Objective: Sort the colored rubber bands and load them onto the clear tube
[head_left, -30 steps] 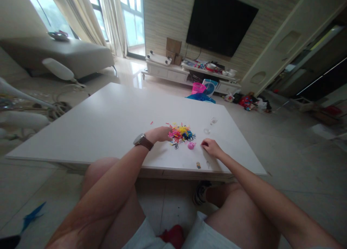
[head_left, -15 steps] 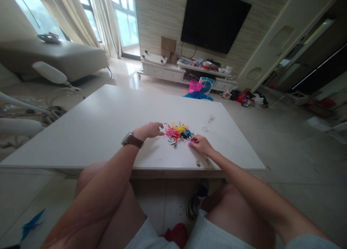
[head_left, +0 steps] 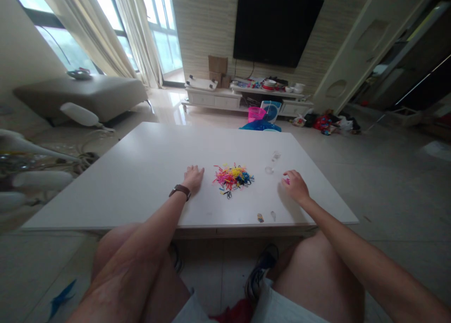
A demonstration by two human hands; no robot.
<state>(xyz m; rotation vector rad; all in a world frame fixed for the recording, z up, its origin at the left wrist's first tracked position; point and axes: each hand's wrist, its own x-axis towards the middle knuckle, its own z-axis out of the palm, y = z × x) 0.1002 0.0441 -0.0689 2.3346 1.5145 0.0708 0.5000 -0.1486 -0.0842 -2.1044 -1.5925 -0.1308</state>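
A loose heap of small colourful pieces (head_left: 232, 176), some loop-shaped, in pink, red, yellow, blue and black, lies on the white table (head_left: 141, 173). To its left, my left hand (head_left: 193, 177), with a watch on the wrist, rests on the tabletop with its fingers apart and holds nothing. My right hand (head_left: 296, 186) is on the far side of the heap, to the right, with curled fingers around small magenta pieces (head_left: 287, 180). Beside that hand are a small clear round container (head_left: 269, 170) and another clear piece (head_left: 276, 156).
Near the table's front edge lie a small yellow-and-grey item (head_left: 260, 217) and a small clear item (head_left: 273, 215). Beyond the table stand a pink basket (head_left: 256, 113) and a low white cabinet (head_left: 211, 99). A white-armed chair (head_left: 80, 114) is at the left.
My right hand has moved from the heap's right edge out to the right, carrying magenta pieces. My left hand has drawn back leftward from the heap and lies on the table.
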